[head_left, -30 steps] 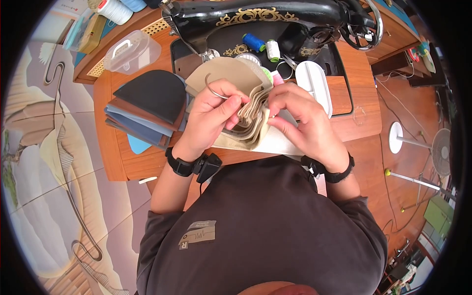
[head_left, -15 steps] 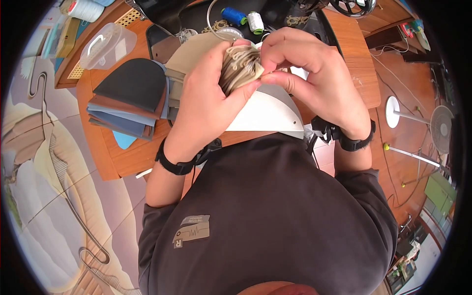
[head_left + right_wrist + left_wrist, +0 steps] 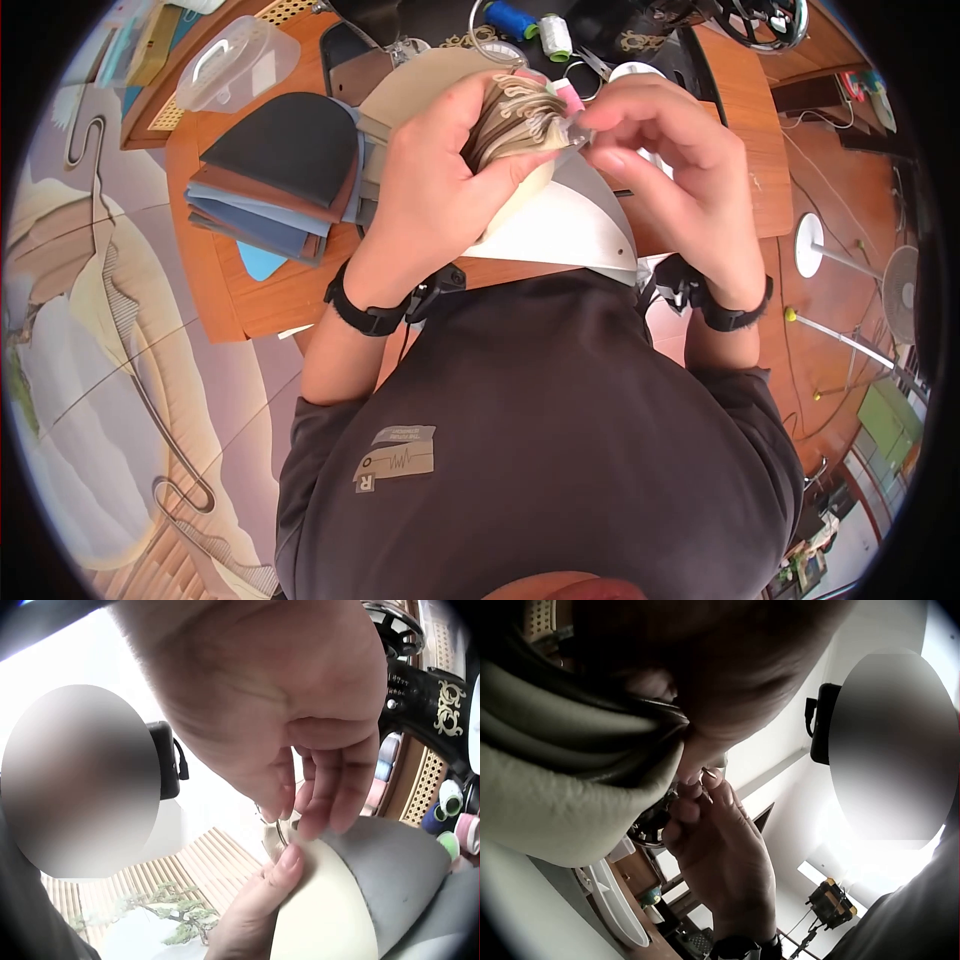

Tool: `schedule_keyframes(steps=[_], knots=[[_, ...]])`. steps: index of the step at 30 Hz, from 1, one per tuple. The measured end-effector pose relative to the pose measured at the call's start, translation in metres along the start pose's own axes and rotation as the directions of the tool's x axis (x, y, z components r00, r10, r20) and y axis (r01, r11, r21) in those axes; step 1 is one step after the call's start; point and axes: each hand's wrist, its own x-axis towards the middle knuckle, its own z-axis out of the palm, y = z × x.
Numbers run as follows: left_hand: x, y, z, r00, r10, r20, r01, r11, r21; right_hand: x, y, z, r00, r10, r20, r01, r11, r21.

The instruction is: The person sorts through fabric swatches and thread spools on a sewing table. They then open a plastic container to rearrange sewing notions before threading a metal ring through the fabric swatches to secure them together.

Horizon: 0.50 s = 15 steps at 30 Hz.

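Observation:
My left hand (image 3: 430, 175) grips a gathered bundle of beige and grey panels (image 3: 515, 125), thumb along its near side. A thin metal hoop (image 3: 474, 25) rises beyond that hand. Close at the bundle's right end, my right hand (image 3: 690, 165) has its thumb and forefinger bent toward the gathered tip, blurred in the head view. Seen from the right wrist, the fingertips of the right hand (image 3: 277, 712) pinch a thin metal piece (image 3: 281, 832) at the tip, beside the left thumb (image 3: 289, 862). Folds of the bundle (image 3: 562, 787) fill the left wrist view.
Dark, brown and blue panels (image 3: 285, 160) lie stacked at the left, near a clear plastic box (image 3: 245, 65). Behind the bundle are blue (image 3: 510, 20) and white (image 3: 555, 38) spools, a pink spool (image 3: 566, 95), scissors (image 3: 595, 62) and a black sewing machine (image 3: 427, 705).
The bundle has turned in my left hand, which now wraps round its side, and the white panel below shows more. Since half a second ago, my right thumb and forefinger have shifted at the tip.

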Motion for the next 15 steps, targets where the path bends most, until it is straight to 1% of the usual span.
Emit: schedule_keyframes(steps=[1,2,3,4,7,8,11,14,15], knots=[[-0.001,-0.001,0.000,1.000,-0.014,0.001,0.014,1.000,-0.019,-0.007,-0.002,-0.003,0.999,0.044,-0.023,-0.042,0.998,0.048],[-0.002,-0.002,0.000,1.000,-0.026,-0.008,0.026,0.999,-0.028,-0.017,-0.004,-0.014,0.981,0.137,0.134,-0.126,0.988,-0.086],[-0.002,-0.001,0.001,0.999,-0.037,-0.017,0.036,0.999,-0.038,-0.027,-0.006,-0.030,0.930,0.246,0.273,-0.185,0.955,-0.231],[-0.002,-0.001,0.001,0.998,-0.049,-0.027,0.048,0.998,-0.048,-0.035,-0.009,-0.040,0.846,0.366,0.388,-0.218,0.901,-0.375],[0.002,-0.002,-0.001,1.000,-0.030,-0.005,0.029,0.998,-0.064,-0.060,0.002,-0.032,0.823,0.412,0.391,-0.145,0.818,-0.557],[0.003,0.000,-0.001,0.999,-0.034,-0.005,0.034,0.999,-0.029,-0.064,0.005,-0.026,0.840,0.425,0.337,-0.190,0.813,-0.550],[0.006,-0.001,0.003,0.999,-0.016,-0.042,0.014,0.999,-0.050,-0.071,0.015,-0.022,0.904,0.276,0.326,-0.012,0.779,-0.627],[0.006,0.011,-0.004,0.996,-0.087,-0.024,0.086,0.996,-0.040,-0.062,0.010,-0.030,0.923,0.185,0.338,0.050,0.811,-0.583],[0.007,0.013,-0.005,0.996,-0.076,-0.041,0.074,0.995,-0.066,-0.059,0.012,-0.029,0.958,0.134,0.254,0.020,0.851,-0.526]])
